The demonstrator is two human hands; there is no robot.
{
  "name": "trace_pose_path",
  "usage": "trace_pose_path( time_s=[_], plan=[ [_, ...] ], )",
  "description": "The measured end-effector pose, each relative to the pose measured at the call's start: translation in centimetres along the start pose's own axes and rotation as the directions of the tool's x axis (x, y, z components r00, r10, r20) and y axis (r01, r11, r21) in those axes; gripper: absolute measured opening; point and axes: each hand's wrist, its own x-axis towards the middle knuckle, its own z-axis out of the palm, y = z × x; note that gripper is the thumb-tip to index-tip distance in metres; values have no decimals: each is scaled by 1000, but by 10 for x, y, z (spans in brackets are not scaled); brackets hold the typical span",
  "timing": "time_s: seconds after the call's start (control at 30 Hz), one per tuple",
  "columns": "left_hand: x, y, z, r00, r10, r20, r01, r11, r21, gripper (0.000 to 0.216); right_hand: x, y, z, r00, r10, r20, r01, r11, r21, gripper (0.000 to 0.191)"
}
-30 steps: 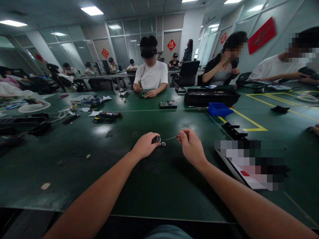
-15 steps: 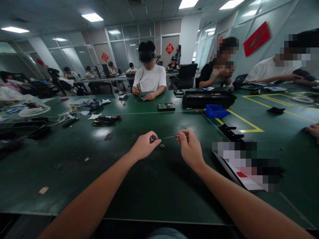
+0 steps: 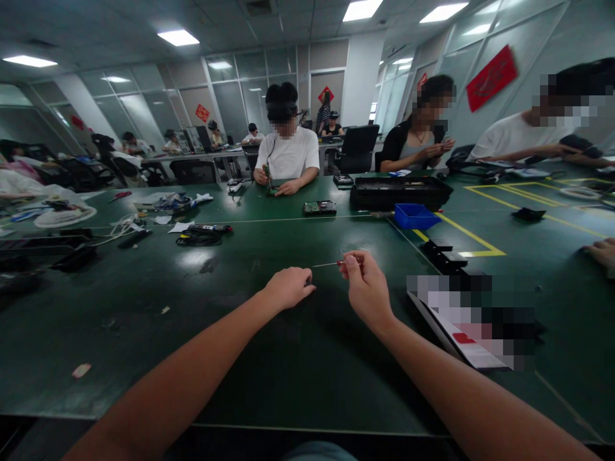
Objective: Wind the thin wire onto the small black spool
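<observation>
My left hand [image 3: 288,287] rests on the green table [image 3: 269,358] with its fingers curled down over a small spot; what lies under them is hidden. My right hand [image 3: 366,286] is closed in a pinch on a thin screwdriver [image 3: 331,263] with a red grip. The screwdriver's metal shaft points left, its tip just above and to the right of my left hand's fingertips. The two hands are a short gap apart.
A flat pixelated item [image 3: 473,317] lies right of my right hand. Farther back are a blue bin [image 3: 413,216], a black tray [image 3: 398,190], a circuit board [image 3: 319,207] and black cables [image 3: 199,237]. Other people sit across the table; another person's hand [image 3: 600,251] is at the right edge.
My left hand lowered and closed over the small black cylinder and the washer on the table, which no longer show. The right hand with the screwdriver stayed almost still.
</observation>
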Motion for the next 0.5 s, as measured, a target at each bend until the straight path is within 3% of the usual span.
trace_pose_path(
  time_s=[0.2,0.3,0.4,0.5],
  plan=[
    [-7,-27,-11,992,-91,-83,69,969,-236,21,0,4,1,1000,-17,4,17,1000,-6,27],
    [-14,-54,-27,975,-176,-133,98,887,-452,21,0,6,2,1000,-24,7,24,1000,1,28],
    [-27,-84,-45,940,-315,-132,117,659,-743,22,0,7,2,1000,-26,17,27,1000,-9,28],
    [-47,-115,-60,860,-494,-129,72,367,-927,21,0,7,2,999,-29,26,30,999,-24,29]
  ],
)
